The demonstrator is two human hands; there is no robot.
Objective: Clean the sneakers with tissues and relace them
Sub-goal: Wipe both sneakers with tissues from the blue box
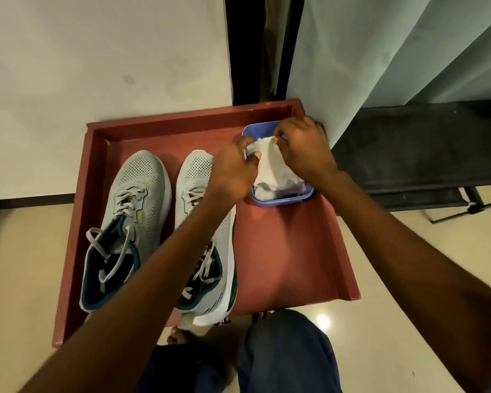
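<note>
Pinching white tissue [270, 168] from both sides: left hand [233, 171] and right hand [304, 150], fingers curled on it, above blue tub [284, 200] at red table [284, 259] far right corner. Sneakers [131, 219] side by side left; bare tabletop near right.

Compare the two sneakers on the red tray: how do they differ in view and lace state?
The left sneaker shows fully, its loose laces trailing over the open collar. The right sneaker is partly hidden under the left forearm, and its heel overhangs the red tray edge. Both are grey mesh with teal lining, toes pointing away.
</note>
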